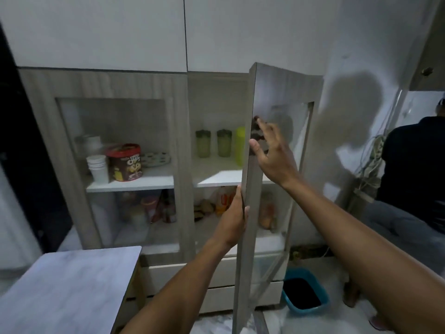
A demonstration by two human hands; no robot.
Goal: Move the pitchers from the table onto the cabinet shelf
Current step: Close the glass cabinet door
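Note:
Three green pitchers stand on the white cabinet shelf: two translucent ones with dark lids and a bright yellow-green one, partly hidden by the door. The right cabinet door stands ajar, edge toward me. My left hand grips that door edge below the shelf level. My right hand lies against the door's outer face, fingers spread. The table at lower left carries no pitcher.
Behind the shut left glass door are white cups, a red cereal tin and a plate. The lower shelf holds food packets. A blue basin sits on the floor at right. A person in dark clothes stands at far right.

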